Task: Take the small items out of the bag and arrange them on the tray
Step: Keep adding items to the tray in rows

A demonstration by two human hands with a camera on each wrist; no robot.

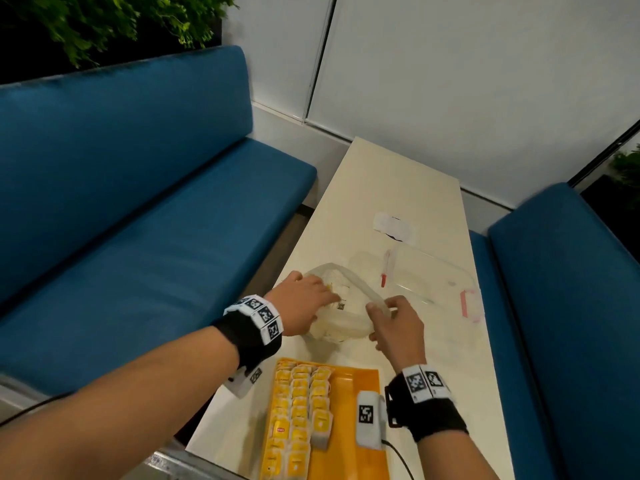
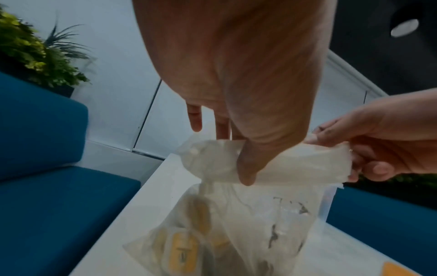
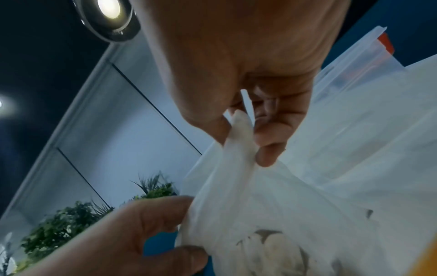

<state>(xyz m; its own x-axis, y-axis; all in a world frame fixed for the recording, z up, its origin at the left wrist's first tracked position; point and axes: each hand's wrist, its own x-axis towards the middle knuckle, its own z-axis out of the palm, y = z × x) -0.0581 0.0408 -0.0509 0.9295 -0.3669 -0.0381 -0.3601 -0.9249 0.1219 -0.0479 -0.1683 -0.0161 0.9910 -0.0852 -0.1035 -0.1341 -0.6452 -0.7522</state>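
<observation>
1. The translucent bag sits on the table, just beyond the orange tray
2. The right hand pinches the bag's rim between thumb and fingers, likely to keep the mouth open
3. The left hand has its fingers reaching into the mouth, thumb against the rim; whether it grasps anything inside, I cannot tell
4. Yellow sachets lie in rows on the tray's left part; more remain inside the bag
5. A clear lidded container lies beside the bag, to its far right
</observation>
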